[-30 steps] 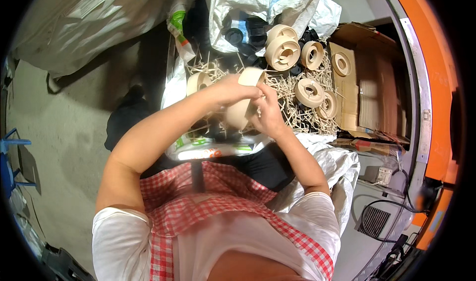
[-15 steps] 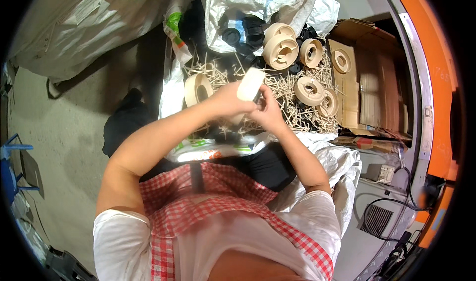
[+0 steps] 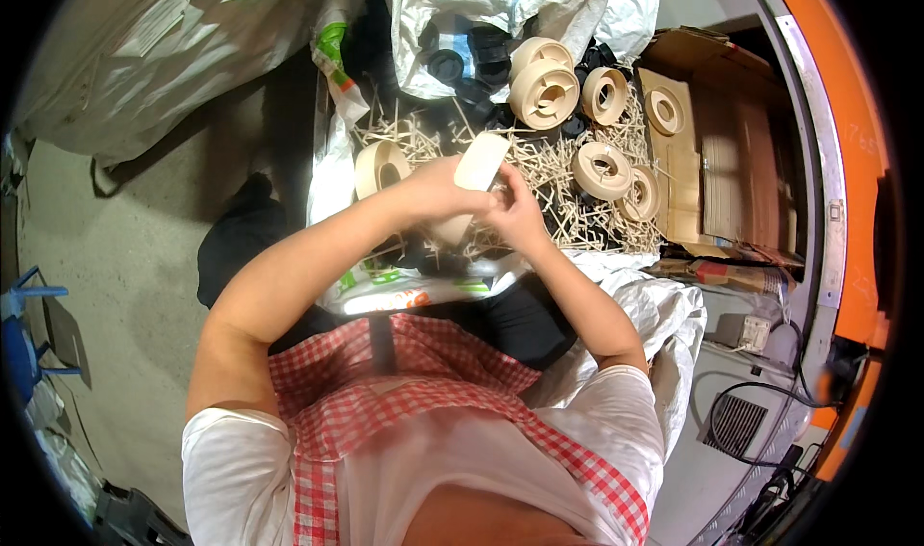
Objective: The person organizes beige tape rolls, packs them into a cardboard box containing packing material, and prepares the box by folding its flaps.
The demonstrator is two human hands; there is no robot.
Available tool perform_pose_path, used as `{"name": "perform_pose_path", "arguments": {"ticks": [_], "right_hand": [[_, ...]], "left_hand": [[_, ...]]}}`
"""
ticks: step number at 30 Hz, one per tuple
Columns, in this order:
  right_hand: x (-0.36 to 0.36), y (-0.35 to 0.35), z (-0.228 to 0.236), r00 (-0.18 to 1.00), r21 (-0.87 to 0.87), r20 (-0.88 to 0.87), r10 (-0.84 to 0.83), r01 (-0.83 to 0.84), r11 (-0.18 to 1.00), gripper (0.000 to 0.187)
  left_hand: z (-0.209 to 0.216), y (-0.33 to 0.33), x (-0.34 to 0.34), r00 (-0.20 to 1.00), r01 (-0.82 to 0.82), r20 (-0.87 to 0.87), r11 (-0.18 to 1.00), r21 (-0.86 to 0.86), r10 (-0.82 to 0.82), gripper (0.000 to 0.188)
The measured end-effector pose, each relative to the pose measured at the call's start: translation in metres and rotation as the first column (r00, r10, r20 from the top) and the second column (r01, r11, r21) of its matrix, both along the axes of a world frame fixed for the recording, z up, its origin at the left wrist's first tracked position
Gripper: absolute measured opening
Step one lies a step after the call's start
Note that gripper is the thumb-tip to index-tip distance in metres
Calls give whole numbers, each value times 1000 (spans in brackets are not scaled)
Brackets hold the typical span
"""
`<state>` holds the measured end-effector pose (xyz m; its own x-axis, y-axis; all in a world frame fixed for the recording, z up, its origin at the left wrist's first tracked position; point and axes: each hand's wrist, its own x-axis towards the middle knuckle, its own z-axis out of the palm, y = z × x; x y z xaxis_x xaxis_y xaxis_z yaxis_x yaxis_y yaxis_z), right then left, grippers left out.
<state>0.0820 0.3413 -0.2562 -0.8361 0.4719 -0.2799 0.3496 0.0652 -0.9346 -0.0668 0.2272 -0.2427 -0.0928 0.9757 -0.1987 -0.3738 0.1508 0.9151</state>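
A cream plastic ring [image 3: 480,163] is held on edge over the work surface, its pale outer wall turned up. My left hand [image 3: 438,192] is closed round its left side. At its right side my right hand [image 3: 518,209] has its fingers bent in a pinch against the ring's inner part; what they grip there is hidden. Beneath and around both hands lies a heap of thin cream plastic sticks [image 3: 553,195]. Just left of my left hand stands another cream ring [image 3: 381,169]. More cream rings with inner spokes, such as this one [image 3: 603,171], rest on the heap to the right.
Stacked cream rings [image 3: 545,93] and black round parts [image 3: 489,55] lie at the back by a white woven sack [image 3: 452,7]. An open cardboard box [image 3: 731,180] stands right, beside an orange machine frame [image 3: 828,113]. A blue stool [image 3: 29,315] is far left.
The held ring has shifted slightly left, and my right fingers have moved slightly against it. Both hands keep their hold. The rest of the scene has shifted only slightly in view.
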Motion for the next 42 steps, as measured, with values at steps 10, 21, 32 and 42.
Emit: {"name": "perform_pose_path", "arguments": {"ticks": [10,21,32,42], "right_hand": [[-3,-5,-4,934,766,12,356,-238,597,56],[-16,-7,9,999,-97,-27,-47,44,994,52],[1,5,-8,850,816,-87,519,-238,527,50],[1,1,-24,989,-3,33,146,-146,989,64]], "left_hand": [[-7,3,4,990,-134,-67,977,-168,124,38],[-8,-4,9,974,-110,-204,991,-69,94,46],[4,-5,3,979,-27,185,955,-296,84,42],[-14,-4,14,916,-172,-374,985,-35,146,59]]}}
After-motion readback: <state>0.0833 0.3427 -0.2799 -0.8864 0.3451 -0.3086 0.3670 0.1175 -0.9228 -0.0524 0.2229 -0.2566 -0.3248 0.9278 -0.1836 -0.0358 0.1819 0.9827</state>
